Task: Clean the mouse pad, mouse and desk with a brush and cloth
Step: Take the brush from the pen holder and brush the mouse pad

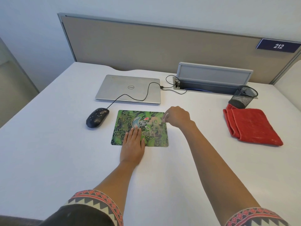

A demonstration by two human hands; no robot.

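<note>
Pale wall [29, 30], beige partition [146, 46] w/ 212 sign [278, 46], even light

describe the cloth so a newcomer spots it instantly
Start at the closed silver laptop on the white desk and look far right, past the mouse pad. The cloth lies folded by a black mesh cup, the only red thing there.

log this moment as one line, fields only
step: brushing mouse pad | left hand: flat on pad | right hand: holds brush by crumbs | mouse: speckled | cloth: folded, unused
</note>
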